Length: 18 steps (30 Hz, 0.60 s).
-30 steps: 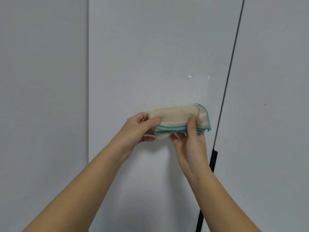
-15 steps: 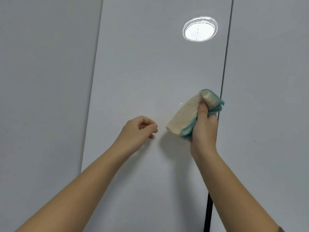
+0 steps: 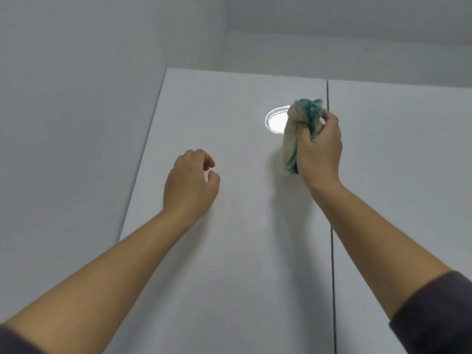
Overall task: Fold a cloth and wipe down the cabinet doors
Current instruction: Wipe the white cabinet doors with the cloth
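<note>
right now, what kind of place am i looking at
Likely an indoor room with built-in cabinets: tall glossy white cabinet doors split by a narrow seam, a round light's reflection on one, plain walls above.

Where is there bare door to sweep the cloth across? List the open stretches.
Bare: the left door between the left hand and its top edge; the right door past the seam, above the forearm. Crowded: beside the seam, where the right hand grips the cloth.
</note>
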### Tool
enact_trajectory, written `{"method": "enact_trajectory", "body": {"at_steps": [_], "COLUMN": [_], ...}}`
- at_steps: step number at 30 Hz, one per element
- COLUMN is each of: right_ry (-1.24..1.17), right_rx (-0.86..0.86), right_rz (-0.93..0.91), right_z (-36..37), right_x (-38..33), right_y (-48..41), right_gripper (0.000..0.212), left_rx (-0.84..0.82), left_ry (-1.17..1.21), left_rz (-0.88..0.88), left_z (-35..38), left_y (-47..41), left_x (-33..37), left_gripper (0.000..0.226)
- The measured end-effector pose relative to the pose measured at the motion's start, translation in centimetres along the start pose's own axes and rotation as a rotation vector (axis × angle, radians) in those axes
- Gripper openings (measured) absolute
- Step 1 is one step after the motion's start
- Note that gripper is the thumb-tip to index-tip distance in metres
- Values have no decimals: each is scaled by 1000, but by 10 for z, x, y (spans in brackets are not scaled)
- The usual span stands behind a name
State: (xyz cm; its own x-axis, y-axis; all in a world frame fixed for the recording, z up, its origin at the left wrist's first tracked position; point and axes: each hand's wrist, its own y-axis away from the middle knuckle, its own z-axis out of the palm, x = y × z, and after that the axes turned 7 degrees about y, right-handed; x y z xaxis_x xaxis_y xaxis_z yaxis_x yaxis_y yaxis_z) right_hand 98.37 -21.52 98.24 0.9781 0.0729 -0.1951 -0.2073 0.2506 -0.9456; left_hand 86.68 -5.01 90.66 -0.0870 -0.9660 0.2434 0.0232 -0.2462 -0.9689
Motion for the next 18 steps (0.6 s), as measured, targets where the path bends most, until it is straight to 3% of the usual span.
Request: {"method": "enact_trajectory", "body": {"at_steps": [3,10,18], "right_ry": [72,495,820], "right_rx": [43,138,156], "right_rz": [-40,-160,-73], "right_z": [9,20,34], "right_x": [-5,-8,17], "right_y": [-38,-111,-124], "right_gripper": [37,31,34], "left_rx": [21,108,148], "left_ry": [-70,-320,-639], "left_rz": [38,203,431], "left_z": [-1,-6,-26], "left_y": [-28,-83,-129], "left_x": [-4,-18,-51], "left_gripper": [16,23,23]}}
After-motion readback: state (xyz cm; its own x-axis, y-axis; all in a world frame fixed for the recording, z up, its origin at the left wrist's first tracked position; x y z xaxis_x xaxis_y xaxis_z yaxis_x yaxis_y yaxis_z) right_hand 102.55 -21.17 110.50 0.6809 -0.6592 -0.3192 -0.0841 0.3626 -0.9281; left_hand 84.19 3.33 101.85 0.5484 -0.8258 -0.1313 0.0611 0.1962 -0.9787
